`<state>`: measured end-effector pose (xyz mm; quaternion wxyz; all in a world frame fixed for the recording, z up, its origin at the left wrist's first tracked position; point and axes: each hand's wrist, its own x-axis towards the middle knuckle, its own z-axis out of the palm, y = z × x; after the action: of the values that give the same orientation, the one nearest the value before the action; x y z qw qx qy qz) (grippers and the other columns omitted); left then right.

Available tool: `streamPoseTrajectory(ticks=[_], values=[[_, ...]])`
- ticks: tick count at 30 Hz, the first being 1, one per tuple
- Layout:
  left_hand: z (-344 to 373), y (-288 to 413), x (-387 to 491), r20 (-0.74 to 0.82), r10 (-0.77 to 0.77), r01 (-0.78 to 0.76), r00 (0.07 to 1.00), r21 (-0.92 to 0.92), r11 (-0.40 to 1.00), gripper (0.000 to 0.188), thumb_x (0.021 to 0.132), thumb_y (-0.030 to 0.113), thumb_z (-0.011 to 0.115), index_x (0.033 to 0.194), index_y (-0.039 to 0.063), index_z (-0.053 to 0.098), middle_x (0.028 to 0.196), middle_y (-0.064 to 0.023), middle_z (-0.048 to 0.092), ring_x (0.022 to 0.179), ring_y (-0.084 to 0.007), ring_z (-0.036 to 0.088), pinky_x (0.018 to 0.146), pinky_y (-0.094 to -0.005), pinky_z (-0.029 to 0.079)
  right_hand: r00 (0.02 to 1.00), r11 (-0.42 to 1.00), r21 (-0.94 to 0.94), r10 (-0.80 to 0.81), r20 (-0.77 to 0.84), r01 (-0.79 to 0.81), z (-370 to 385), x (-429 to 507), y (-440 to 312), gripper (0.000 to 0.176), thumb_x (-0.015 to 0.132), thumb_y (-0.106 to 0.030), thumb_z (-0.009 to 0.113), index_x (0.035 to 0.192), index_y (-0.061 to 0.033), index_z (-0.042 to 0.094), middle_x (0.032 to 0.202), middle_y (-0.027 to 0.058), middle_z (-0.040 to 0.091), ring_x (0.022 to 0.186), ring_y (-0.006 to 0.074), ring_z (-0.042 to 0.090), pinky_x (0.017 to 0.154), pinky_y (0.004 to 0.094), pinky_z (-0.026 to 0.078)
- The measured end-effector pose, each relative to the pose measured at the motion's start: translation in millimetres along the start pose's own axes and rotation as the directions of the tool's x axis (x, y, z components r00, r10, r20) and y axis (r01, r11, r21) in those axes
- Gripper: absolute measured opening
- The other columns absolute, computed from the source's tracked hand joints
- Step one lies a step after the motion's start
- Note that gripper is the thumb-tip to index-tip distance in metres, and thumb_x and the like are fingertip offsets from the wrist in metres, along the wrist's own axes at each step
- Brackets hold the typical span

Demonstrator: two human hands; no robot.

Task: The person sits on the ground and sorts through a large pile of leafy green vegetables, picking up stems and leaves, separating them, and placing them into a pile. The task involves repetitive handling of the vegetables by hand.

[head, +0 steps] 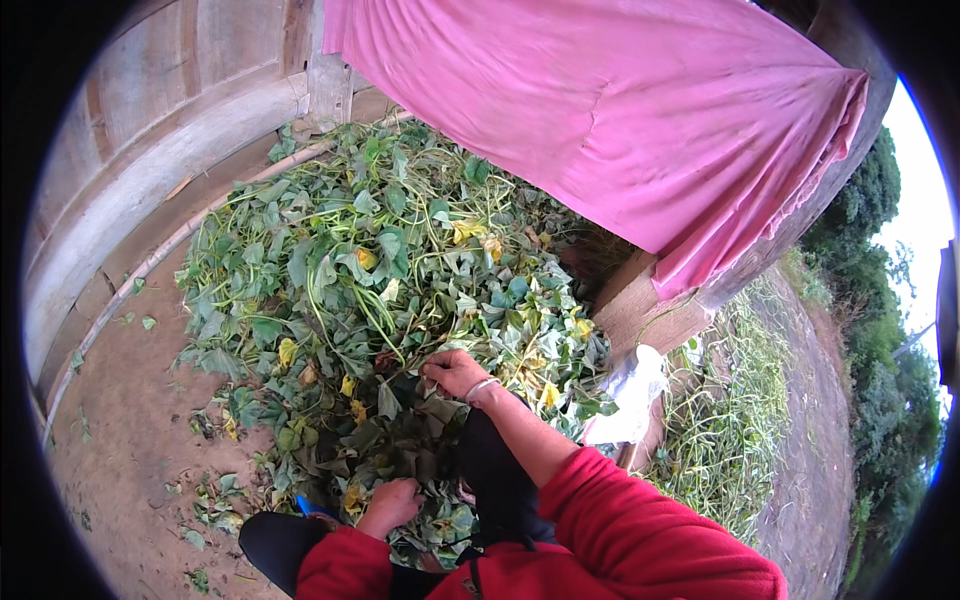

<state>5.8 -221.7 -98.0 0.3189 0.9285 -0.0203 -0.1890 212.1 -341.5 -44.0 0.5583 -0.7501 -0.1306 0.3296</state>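
A large heap of cut leafy vines (315, 270), green with several yellowed leaves, lies on the ground before me. My right hand (456, 373), with a pale bangle (482, 388) at the wrist, reaches into the near side of the heap. Its thumb and forefinger pinch a thin vine stem at the heap's edge. Lower down, my left hand (393, 502) rests between my knees just above loose leaves, its fingers curled. Whether anything is inside those fingers is hidden.
Wooden panelling (150, 82) rises at the left, with a long pole (157, 262) along its foot. A pink cloth (600, 105) hangs over the heap's far right side. By the wooden beam end (652, 315) sits a white plastic bag (628, 397). More stems (727, 420) lie outside.
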Motion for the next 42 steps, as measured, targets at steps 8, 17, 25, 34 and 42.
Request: streamPoseTrajectory(ticks=[8,17,25,34,42], values=[[5.1,-4.5,1.7,0.005,0.017,-0.017,1.0,0.013,1.0,0.024,0.071,0.025,0.056,0.08,0.003,0.056,0.079,-0.0173,0.058,0.077,-0.0346,0.055,0.066,-0.0429,0.044,1.0,1.0,0.025,0.016,0.009,-0.016,1.1,-0.5,-3.2,0.016,0.082,-0.016,0.051,0.079,-0.0024,0.059,0.062,0.001,0.055,0.048,0.0075,0.048,0.043,0.0206,0.039],[4.6,-3.1,1.5,-0.029,0.044,-0.044,0.999,0.008,0.999,0.023,0.072,0.023,0.056,0.079,0.002,0.055,0.076,-0.0181,0.058,0.075,-0.0352,0.055,0.065,-0.0431,0.043,1.0,1.0,0.02,0.001,-0.005,0.0,1.2,0.3,-0.9,0.016,0.082,-0.016,0.051,0.077,-0.0022,0.058,0.061,0.0008,0.055,0.047,0.0076,0.047,0.042,0.0211,0.038],[2.3,-1.9,0.9,0.031,-0.043,0.042,0.999,0.01,0.999,0.025,0.071,0.025,0.057,0.086,0.005,0.058,0.08,-0.0173,0.058,0.078,-0.0344,0.055,0.068,-0.0416,0.043,1.0,1.0,0.019,0.0,0.001,0.0,2.7,-0.9,-5.0,0.016,0.082,-0.015,0.051,0.079,-0.0014,0.059,0.06,0.0012,0.055,0.047,0.0076,0.047,0.043,0.021,0.039],[4.1,-0.5,2.1,-0.002,0.015,-0.015,1.0,0.005,1.0,0.024,0.072,0.025,0.056,0.079,0.002,0.055,0.076,-0.0188,0.058,0.074,-0.0359,0.055,0.064,-0.0439,0.043,0.999,0.999,-0.027,-0.045,-0.017,0.044,0.1,1.0,0.6,0.016,0.082,-0.016,0.051,0.079,-0.0016,0.059,0.06,0.001,0.055,0.047,0.007,0.046,0.043,0.0211,0.039],[5.1,-3.8,1.6,0.047,-0.039,0.038,0.998,0.032,0.999,0.024,0.073,0.025,0.054,0.082,0.003,0.054,0.078,-0.019,0.058,0.076,-0.0357,0.055,0.066,-0.0437,0.043,0.998,0.998,0.012,-0.06,-0.02,0.061,3.4,2.1,-0.6,0.017,0.08,-0.014,0.052,0.08,0.0017,0.058,0.058,0.0037,0.055,0.044,0.0099,0.047,0.043,0.0239,0.039]])
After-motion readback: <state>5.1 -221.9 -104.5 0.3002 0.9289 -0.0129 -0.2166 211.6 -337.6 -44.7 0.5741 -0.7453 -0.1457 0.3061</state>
